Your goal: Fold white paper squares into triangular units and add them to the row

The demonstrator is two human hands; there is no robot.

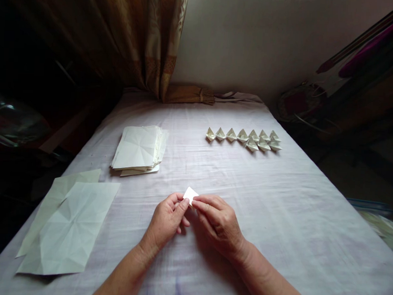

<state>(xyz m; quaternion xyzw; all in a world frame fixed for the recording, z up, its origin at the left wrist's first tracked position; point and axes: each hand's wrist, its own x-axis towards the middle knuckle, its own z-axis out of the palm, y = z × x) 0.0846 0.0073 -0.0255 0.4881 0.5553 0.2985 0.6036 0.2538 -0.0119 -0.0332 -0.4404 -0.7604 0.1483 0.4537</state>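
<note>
A small folded white paper (190, 194) is held up between both hands over the middle of the sheet. My left hand (168, 214) pinches its lower left part between thumb and fingers. From the other side, my right hand (220, 219) grips the paper's right edge with its fingertips. The fingers hide the lower part of the folds. Beyond the hands, to the right, stand several small folded paper boats (231, 135) in two rows, pointed tips up.
Creased paper sheets (67, 229) overlap at the left edge. A stack of creased paper (136, 147) lies behind them. The lilac sheet (297, 228) covers the surface. A gold curtain (158, 47) hangs down to its far end, by a pale wall (245, 41).
</note>
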